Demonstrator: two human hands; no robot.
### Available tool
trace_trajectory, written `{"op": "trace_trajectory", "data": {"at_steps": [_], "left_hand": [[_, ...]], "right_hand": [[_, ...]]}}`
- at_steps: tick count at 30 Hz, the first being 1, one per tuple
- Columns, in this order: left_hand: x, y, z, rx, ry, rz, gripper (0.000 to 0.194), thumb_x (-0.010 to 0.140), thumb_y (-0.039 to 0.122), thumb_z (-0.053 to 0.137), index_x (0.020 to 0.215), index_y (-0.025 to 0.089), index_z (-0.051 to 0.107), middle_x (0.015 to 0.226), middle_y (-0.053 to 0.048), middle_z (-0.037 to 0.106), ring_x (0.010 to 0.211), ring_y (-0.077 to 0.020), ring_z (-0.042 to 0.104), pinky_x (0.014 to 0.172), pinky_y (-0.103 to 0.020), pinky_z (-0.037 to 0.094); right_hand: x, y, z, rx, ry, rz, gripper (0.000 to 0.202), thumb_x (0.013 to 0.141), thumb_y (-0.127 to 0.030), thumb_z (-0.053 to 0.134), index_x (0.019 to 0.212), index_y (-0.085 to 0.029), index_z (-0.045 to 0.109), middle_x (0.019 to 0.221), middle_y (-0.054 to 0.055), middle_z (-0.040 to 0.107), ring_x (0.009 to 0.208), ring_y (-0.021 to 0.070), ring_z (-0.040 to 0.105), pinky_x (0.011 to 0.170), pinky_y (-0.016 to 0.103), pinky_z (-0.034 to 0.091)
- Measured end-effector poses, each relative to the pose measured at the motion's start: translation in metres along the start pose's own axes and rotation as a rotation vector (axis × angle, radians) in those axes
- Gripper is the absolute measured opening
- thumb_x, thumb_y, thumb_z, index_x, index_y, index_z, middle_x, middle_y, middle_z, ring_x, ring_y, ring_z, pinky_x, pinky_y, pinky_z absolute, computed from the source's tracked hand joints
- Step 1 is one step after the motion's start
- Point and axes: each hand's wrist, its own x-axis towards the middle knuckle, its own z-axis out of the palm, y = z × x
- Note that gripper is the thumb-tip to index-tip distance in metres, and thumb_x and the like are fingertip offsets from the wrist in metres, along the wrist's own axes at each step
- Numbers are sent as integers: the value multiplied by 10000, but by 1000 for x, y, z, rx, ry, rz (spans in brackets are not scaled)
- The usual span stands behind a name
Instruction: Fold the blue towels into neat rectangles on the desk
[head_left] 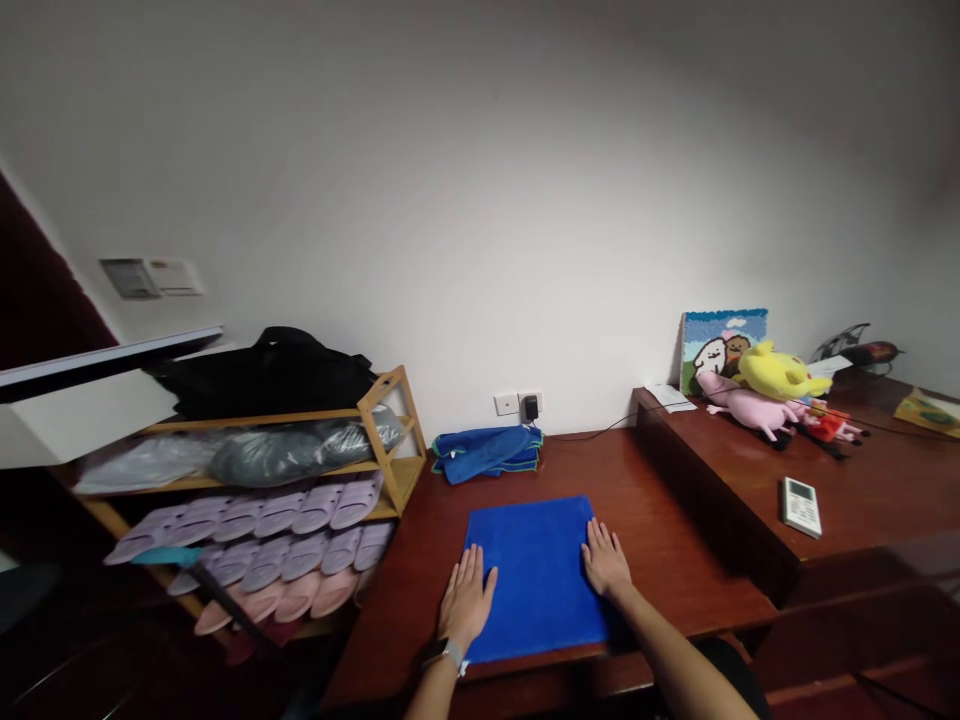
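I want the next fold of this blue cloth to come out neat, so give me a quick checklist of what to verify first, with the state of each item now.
1. Blue cloth lies flat on the desk: ok, no visible wrinkles.
2. Left hand rests on the cloth's left edge: ok, palm down, fingers spread.
3. Right hand rests on the right edge: ok, also flat.
4. Near edge of the cloth within the desk front: cannot tell, it sits right at the edge.
5. Space behind the cloth: ok, the folded blue pile sits apart near the wall.
6. Remote away from the cloth: ok, it lies on the raised desk to the right.
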Motion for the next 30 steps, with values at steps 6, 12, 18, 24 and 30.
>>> {"op": "trace_trajectory", "data": {"at_steps": [6,12,18,24,30], "left_hand": [[2,5,1,6,31,22,754,1044,552,155,1625,91,293,1699,-114,217,1582,-244,225,1296,-462,221],[3,4,-4,14,35,26,718,1048,520,209,1622,99,303,1693,-114,234,1577,-249,241,1299,-479,212],[-5,102,4,-103,140,332,641,1076,477,198,1637,175,276,1691,-80,294,1576,-230,256,1299,-471,243],[-15,195,16,-177,-30,411,736,1062,564,118,1617,129,326,1681,-108,315,1572,-245,271,1303,-469,249],[-21,125,15,-111,-35,333,752,1050,608,130,1633,160,288,1696,-75,271,1583,-241,233,1310,-475,226]], "right_hand": [[-31,4,6,51,59,-38,679,1049,-426,155,1646,-110,229,1713,54,196,1598,232,166,1302,448,147],[-46,5,15,43,63,-44,673,1041,-405,190,1645,-111,229,1711,47,187,1598,225,157,1310,434,124],[-47,4,10,39,61,-62,677,1043,-401,184,1638,-81,227,1709,69,187,1599,234,159,1310,440,127],[-48,5,10,-31,35,-97,647,1031,-330,215,1638,-105,244,1714,85,152,1601,255,141,1302,467,117],[-46,5,13,24,65,-66,667,1041,-382,183,1641,-96,225,1710,64,188,1599,229,153,1305,435,134]]}}
